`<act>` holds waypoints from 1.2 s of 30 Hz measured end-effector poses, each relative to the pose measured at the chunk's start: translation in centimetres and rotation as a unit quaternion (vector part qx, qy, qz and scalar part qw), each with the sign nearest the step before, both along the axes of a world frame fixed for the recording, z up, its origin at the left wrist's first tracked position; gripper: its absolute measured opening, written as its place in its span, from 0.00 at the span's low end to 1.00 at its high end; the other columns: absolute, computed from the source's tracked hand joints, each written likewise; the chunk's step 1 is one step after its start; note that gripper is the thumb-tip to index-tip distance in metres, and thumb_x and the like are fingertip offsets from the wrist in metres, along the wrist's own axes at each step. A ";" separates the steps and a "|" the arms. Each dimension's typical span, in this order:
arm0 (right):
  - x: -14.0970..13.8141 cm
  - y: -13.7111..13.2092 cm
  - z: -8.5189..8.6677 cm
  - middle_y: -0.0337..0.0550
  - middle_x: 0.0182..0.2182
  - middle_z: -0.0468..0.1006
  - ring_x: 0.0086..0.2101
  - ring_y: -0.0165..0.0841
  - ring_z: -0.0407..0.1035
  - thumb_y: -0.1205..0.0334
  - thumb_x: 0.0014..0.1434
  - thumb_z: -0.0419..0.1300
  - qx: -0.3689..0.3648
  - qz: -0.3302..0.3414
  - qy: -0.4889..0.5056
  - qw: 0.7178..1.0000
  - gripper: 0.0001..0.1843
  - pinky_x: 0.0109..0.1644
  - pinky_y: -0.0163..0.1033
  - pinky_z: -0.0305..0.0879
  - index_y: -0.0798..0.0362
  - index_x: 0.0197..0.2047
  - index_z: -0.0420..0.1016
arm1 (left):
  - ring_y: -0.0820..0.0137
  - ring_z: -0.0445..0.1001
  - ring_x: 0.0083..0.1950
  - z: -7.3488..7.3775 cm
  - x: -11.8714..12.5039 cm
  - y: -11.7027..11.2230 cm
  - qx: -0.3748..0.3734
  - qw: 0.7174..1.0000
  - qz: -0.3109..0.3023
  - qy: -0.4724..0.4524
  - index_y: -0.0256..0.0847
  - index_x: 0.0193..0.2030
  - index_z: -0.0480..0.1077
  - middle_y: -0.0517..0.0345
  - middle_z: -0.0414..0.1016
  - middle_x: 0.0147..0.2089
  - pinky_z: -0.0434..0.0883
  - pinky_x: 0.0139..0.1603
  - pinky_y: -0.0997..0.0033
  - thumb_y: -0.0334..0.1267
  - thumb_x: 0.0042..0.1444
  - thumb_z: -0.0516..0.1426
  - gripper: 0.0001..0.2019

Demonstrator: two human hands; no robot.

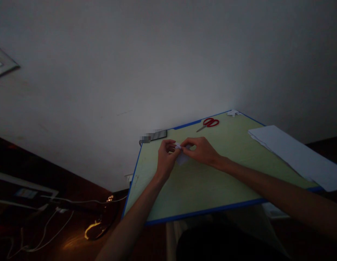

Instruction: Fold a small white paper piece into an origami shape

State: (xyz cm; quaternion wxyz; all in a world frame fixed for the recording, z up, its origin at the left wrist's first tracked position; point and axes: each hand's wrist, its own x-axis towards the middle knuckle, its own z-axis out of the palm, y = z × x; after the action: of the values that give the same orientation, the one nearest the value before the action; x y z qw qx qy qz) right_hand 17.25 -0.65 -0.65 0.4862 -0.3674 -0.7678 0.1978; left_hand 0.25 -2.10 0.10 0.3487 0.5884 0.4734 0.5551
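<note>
Between my two hands is a small piece of white paper (181, 158), raised near the far left part of the green table (217, 181). My left hand (167, 154) pinches its upper edge from the left, fingers curled. From the right, my right hand (199, 148) grips the same edge between thumb and forefinger. The fingertips nearly meet, and the top of the paper looks folded or twisted there. Its lower part hangs below the fingers. Fine detail of the fold is too small to make out.
Red-handled scissors (210, 122) lie beyond my right hand. A phone-like dark object (159, 135) rests at the far left edge. White paper scraps (233, 113) sit in the far corner, and a stack of white sheets (295, 156) overhangs the right side. A wall stands behind.
</note>
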 end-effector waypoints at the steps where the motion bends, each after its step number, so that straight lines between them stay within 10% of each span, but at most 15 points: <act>1: 0.0 0.0 0.0 0.42 0.34 0.86 0.35 0.36 0.80 0.65 0.58 0.64 -0.002 0.004 0.001 1.000 0.06 0.43 0.39 0.70 0.53 0.38 0.83 | 0.71 0.71 0.34 0.0 0.0 0.0 -0.004 1.000 0.001 -0.004 0.39 0.43 0.69 0.58 0.73 0.35 0.67 0.32 0.74 0.35 0.45 0.66 0.18; 36: 0.6 1.3 -0.4 0.46 0.42 0.84 0.40 0.35 0.77 0.61 0.57 0.66 -0.065 0.054 0.134 0.987 0.11 0.45 0.41 0.74 0.52 0.44 0.81 | 0.68 0.79 0.35 -0.1 -0.2 0.3 -0.060 0.990 -0.038 -0.125 0.37 0.41 0.78 0.53 0.82 0.35 0.72 0.39 0.67 0.40 0.41 0.73 0.19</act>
State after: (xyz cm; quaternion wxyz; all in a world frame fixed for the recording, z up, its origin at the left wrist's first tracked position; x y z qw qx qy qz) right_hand 17.82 0.66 -1.04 0.5483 -0.3267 -0.7000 0.3202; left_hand 0.09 -1.83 0.03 0.4606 0.5101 0.4360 0.5811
